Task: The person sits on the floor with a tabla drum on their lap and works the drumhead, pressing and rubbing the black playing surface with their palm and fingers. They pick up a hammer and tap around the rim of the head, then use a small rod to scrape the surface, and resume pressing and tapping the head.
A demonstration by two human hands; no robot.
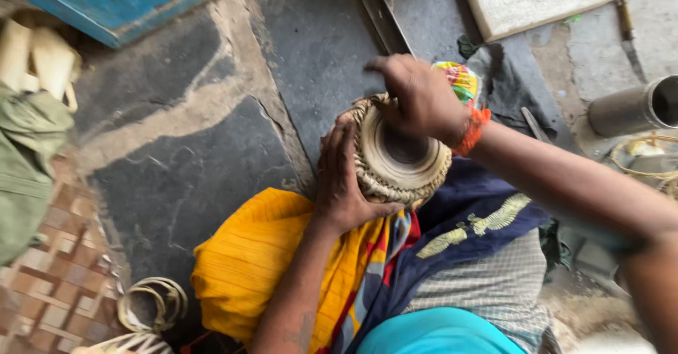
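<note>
Your left hand (344, 177) lies flat against the near side of the small drum (395, 153), fingers spread and pointing upward along its braided wall, palm cupping the shell; it grips the drum by pressing it, not by closing round it. Your right hand (417, 100) sits on top of the drum's far rim, fingers curled downward over the edge, the knuckles raised; whether it pinches anything between the fingertips cannot be told, since motion blur smears them. An orange thread band (474, 132) circles that wrist.

The drum rests tilted on your lap, its pale circular head with a dark centre patch facing up and toward the camera, between the two hands and touching both. It rests on yellow cloth (261, 255) to the left and dark blue cloth (473, 216) with gold motifs to the right.

Beyond the drum, a dark stone floor (183, 177) extends left and ahead, giving open room on that side. At its far edge stands a blue painted board (120, 1). A coil of pale cord (152, 304) lies at lower left, well apart from the hands. To the right, a metal cylinder (635, 107) lies near the frame's edge, close to your right forearm.

Your left forearm rises from below, nearly vertical; your right arm enters from the right, crossing diagonally.
</note>
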